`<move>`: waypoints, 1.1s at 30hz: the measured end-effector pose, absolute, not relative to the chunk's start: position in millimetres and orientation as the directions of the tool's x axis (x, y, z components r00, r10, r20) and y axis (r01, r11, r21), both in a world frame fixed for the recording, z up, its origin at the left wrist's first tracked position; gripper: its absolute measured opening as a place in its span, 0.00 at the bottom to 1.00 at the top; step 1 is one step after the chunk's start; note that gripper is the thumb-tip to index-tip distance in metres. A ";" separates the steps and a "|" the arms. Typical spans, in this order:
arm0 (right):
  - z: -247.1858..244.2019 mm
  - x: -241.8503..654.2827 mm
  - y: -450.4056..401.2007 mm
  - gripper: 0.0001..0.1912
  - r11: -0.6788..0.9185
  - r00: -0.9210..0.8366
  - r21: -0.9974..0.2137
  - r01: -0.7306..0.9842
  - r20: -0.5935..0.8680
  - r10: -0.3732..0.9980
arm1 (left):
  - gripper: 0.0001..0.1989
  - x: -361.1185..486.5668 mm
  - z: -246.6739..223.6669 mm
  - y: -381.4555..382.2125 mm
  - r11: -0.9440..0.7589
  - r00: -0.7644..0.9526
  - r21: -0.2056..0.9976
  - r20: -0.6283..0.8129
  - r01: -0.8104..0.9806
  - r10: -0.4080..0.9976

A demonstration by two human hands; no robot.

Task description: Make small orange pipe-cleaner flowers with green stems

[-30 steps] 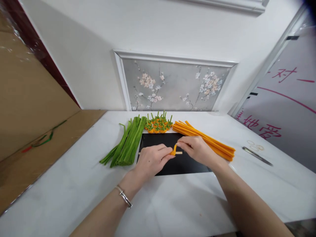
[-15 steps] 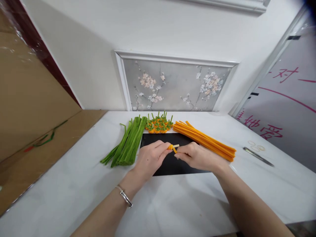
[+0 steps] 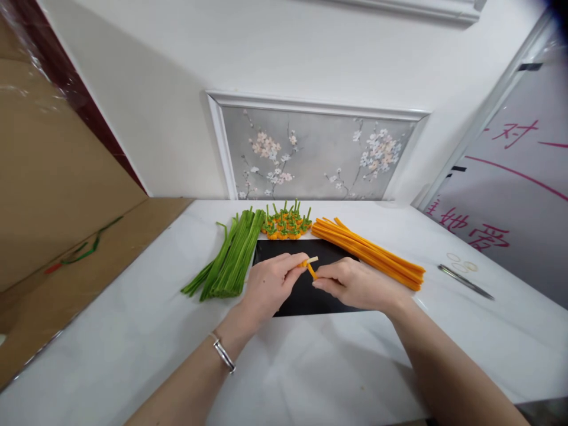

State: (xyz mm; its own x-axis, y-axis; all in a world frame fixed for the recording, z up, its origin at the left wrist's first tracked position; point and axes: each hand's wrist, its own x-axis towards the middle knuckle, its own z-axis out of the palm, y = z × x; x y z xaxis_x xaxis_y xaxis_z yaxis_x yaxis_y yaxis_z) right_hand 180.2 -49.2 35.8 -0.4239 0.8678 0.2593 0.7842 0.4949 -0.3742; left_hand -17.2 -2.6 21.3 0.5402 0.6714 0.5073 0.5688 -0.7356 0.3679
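Head view: the left hand (image 3: 271, 283) is closed in a pinch around a pale stick (image 3: 313, 260), with an orange strip (image 3: 312, 272) wound on it close to the fingertips. The right hand (image 3: 345, 280), thumb and finger pressed together, grips the strip's free end. Both hands are above a black mat (image 3: 306, 303). Green stems (image 3: 234, 254) lie to the left, orange stems (image 3: 368, 251) to the right, and small orange-and-green pieces (image 3: 287, 225) (green tips upward) sit at the far side between them. Farther right lies a slim metal tool (image 3: 465, 282) beside thin rings (image 3: 461, 267).
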 end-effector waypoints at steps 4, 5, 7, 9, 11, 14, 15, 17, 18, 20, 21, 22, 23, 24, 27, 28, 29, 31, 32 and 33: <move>33.8 180.6 -44.5 0.09 0.466 -0.319 -0.470 0.750 0.361 0.876 | 0.11 -16.4 23.6 -4.1 -0.737 0.552 0.360 0.497 0.572 0.670; 32.9 180.2 -43.4 0.09 0.473 -0.307 -0.487 0.734 0.384 0.871 | 0.11 -16.2 24.3 -4.6 -0.745 0.565 0.356 0.491 0.565 0.663; 30.5 178.9 -41.5 0.10 0.501 -0.310 -0.495 0.710 0.419 0.853 | 0.10 -15.7 26.0 -5.3 -0.761 0.599 0.365 0.470 0.537 0.648; 27.4 177.1 -39.7 0.12 0.530 -0.308 -0.484 0.696 0.465 0.830 | 0.10 -15.2 27.5 -5.3 -0.773 0.633 0.396 0.445 0.496 0.634; 24.5 175.3 -38.0 0.12 0.549 -0.297 -0.475 0.688 0.506 0.810 | 0.12 -14.8 28.1 -4.4 -0.774 0.648 0.436 0.431 0.460 0.628; 22.3 173.2 -36.9 0.10 0.551 -0.270 -0.488 0.677 0.532 0.803 | 0.13 -14.5 27.1 -2.4 -0.758 0.630 0.498 0.440 0.422 0.640; 22.3 172.8 -37.1 0.08 0.543 -0.253 -0.510 0.667 0.531 0.809 | 0.13 -14.5 26.5 -1.7 -0.746 0.614 0.527 0.448 0.406 0.650; 23.1 172.6 -38.4 0.06 0.514 -0.218 -0.588 0.624 0.501 0.837 | 0.12 -14.8 25.3 -0.3 -0.713 0.579 0.596 0.453 0.369 0.678; 23.4 172.8 -39.3 0.07 0.490 -0.217 -0.630 0.602 0.462 0.860 | 0.12 -15.1 25.0 0.3 -0.695 0.563 0.628 0.452 0.350 0.692; 23.5 173.7 -41.1 0.09 0.428 -0.265 -0.685 0.589 0.336 0.904 | 0.11 -15.8 25.0 1.6 -0.667 0.536 0.665 0.448 0.335 0.716; 23.2 174.2 -41.9 0.07 0.400 -0.297 -0.686 0.607 0.272 0.915 | 0.10 -16.2 25.4 2.3 -0.659 0.525 0.672 0.446 0.339 0.725; 22.7 174.7 -42.5 0.04 0.386 -0.321 -0.667 0.637 0.225 0.920 | 0.10 -16.6 25.9 2.9 -0.653 0.513 0.673 0.447 0.346 0.733; 22.3 175.2 -42.9 0.05 0.386 -0.338 -0.633 0.671 0.202 0.919 | 0.10 -17.1 26.4 3.7 -0.649 0.501 0.671 0.449 0.357 0.740; 22.2 175.5 -43.4 0.09 0.399 -0.348 -0.591 0.701 0.204 0.915 | 0.10 -17.7 26.9 4.4 -0.646 0.492 0.667 0.449 0.370 0.746; 24.3 175.8 -45.7 0.14 0.454 -0.365 -0.446 0.772 0.275 0.890 | 0.10 -19.6 26.7 6.8 -0.654 0.489 0.628 0.450 0.421 0.747; 25.8 175.6 -46.9 0.13 0.469 -0.373 -0.404 0.785 0.296 0.880 | 0.10 -20.2 26.1 7.4 -0.662 0.491 0.606 0.454 0.441 0.743; 27.4 175.4 -48.2 0.13 0.482 -0.382 -0.370 0.795 0.313 0.870 | 0.10 -20.8 25.2 7.8 -0.670 0.493 0.581 0.460 0.462 0.738; 30.4 174.9 -50.7 0.12 0.513 -0.409 -0.318 0.797 0.341 0.847 | 0.10 -21.5 23.4 7.7 -0.684 0.500 0.531 0.469 0.500 0.728; 31.4 174.6 -51.7 0.12 0.531 -0.426 -0.301 0.792 0.351 0.834 | 0.11 -21.7 22.7 7.2 -0.688 0.504 0.511 0.469 0.516 0.726; 32.2 174.4 -52.5 0.12 0.548 -0.441 -0.287 0.786 0.360 0.822 | 0.11 -21.6 22.1 6.5 -0.689 0.508 0.494 0.465 0.531 0.725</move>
State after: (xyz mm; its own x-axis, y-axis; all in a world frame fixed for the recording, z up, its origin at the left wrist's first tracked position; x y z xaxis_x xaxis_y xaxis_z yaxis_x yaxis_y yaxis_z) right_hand 174.4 -52.5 32.2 -0.4411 0.8221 0.3600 0.7859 0.5475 -0.2874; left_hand -21.6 6.5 22.1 0.5077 0.7252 0.4652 0.5313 -0.6885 0.4936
